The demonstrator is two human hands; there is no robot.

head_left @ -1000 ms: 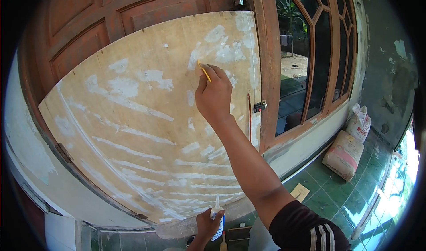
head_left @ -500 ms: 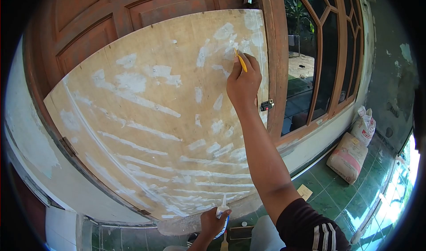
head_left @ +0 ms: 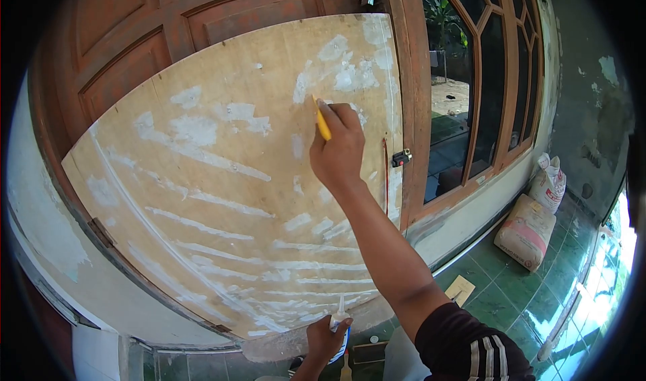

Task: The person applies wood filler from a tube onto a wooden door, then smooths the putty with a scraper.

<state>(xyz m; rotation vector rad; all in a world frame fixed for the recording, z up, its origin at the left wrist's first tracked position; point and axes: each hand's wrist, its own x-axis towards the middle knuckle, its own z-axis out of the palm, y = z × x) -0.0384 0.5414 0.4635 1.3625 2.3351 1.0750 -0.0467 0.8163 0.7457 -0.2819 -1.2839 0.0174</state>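
My right hand point(head_left: 342, 144) is closed around a thin yellow putty scraper point(head_left: 324, 122), its tip close to a white filler patch on the upper right of a pale plywood board point(head_left: 235, 71). The board has a curved top edge and carries many white filler patches and streaks. Low in view, my left hand point(head_left: 324, 339) grips a white nozzle bottle point(head_left: 340, 318) with some blue on its side, nozzle pointing up. Fresh-looking white filler point(head_left: 355, 77) lies just above my right hand.
Behind the board stands a brown wooden door point(head_left: 128, 58), with a framed window point(head_left: 451, 125) to the right. A small black lock point(head_left: 402, 157) sits at the board's right edge. Sacks point(head_left: 528, 229) and a beige piece point(head_left: 460, 290) lie on green floor tiles point(head_left: 494, 307).
My right hand has moved left and down across the board with the scraper, uncovering the white patch at upper right. My left hand stays low, still holding the bottle.
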